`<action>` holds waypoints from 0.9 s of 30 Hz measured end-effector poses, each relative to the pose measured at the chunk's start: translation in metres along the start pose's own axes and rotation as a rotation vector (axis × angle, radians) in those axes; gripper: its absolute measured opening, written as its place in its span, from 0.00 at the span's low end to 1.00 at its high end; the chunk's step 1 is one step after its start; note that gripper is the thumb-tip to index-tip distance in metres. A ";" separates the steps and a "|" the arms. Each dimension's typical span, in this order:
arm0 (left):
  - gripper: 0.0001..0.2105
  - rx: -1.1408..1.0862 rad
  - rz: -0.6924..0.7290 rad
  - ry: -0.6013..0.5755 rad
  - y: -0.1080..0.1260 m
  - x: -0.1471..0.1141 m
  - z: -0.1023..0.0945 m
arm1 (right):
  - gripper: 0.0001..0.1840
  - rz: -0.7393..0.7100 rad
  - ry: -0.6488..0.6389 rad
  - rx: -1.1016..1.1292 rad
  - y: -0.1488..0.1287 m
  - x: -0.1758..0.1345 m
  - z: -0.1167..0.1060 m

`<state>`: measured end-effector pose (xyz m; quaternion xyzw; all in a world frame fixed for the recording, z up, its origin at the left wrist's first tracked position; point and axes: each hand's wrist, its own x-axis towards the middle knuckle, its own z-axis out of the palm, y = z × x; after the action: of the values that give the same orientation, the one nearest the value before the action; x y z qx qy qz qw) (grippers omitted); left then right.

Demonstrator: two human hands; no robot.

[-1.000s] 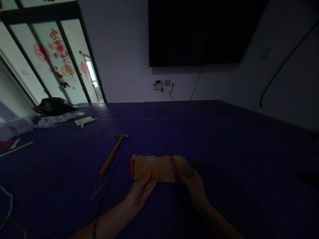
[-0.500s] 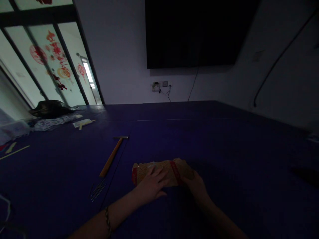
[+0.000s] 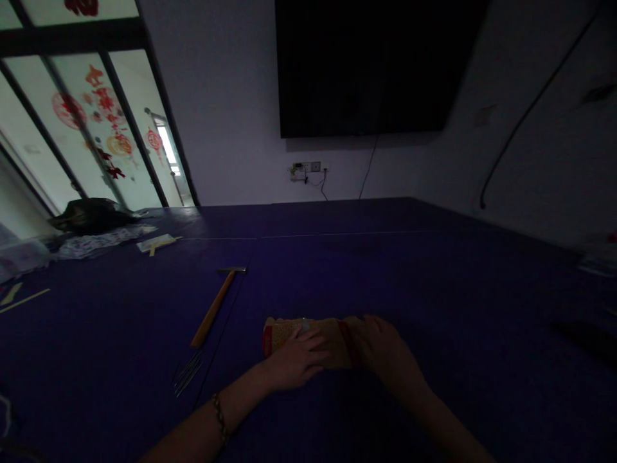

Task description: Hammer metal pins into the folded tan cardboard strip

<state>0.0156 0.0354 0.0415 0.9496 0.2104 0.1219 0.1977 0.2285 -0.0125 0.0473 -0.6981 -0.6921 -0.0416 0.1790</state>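
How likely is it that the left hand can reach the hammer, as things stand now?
Probably yes: the left hand lies spread on the brown packet, and the hammer lies to its left, farther forward, on the purple surface. Nothing seems to stand between them.

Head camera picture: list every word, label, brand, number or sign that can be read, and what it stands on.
None can be read.
Brown patterned packet with red bands: any print too small and dark.
Red character-like decorations on dark-framed glass doors: too blurred.
Red figure above them: blurred, cut by the picture's edge.
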 end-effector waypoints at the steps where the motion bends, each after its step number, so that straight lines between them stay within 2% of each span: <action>1: 0.17 0.000 0.002 -0.002 0.000 0.001 0.000 | 0.20 -0.076 -0.017 0.028 -0.004 0.004 0.005; 6: 0.16 -0.008 0.001 0.026 -0.001 0.002 0.000 | 0.24 -0.121 -0.136 0.098 -0.012 0.011 0.046; 9: 0.18 -0.006 -0.001 0.034 -0.001 0.002 0.000 | 0.25 -0.113 -0.074 0.174 -0.006 0.008 0.061; 17: 0.21 0.064 -0.010 0.075 0.003 -0.003 0.004 | 0.23 -0.119 0.059 0.179 0.000 0.005 0.058; 19: 0.23 0.105 0.029 0.117 0.003 -0.005 0.003 | 0.22 -0.129 0.071 0.182 0.000 0.005 0.055; 21: 0.22 0.148 0.037 0.214 -0.001 -0.007 -0.004 | 0.21 -0.121 0.095 0.204 0.000 0.005 0.051; 23: 0.18 0.200 -0.063 0.386 -0.011 -0.010 -0.020 | 0.20 -0.095 0.131 0.248 -0.002 0.005 0.048; 24: 0.17 0.230 -0.170 0.485 -0.019 -0.013 -0.031 | 0.20 -0.079 0.149 0.274 -0.002 0.005 0.046; 26: 0.17 0.313 -0.483 0.629 -0.036 -0.023 -0.057 | 0.20 -0.067 0.169 0.322 -0.004 0.005 0.042; 27: 0.19 0.367 -0.675 0.621 -0.045 -0.030 -0.070 | 0.19 -0.070 0.172 0.341 -0.006 0.005 0.040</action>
<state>-0.0486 0.0821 0.0805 0.7663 0.5734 0.2892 -0.0166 0.2156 0.0044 0.0127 -0.6272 -0.6950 0.0107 0.3515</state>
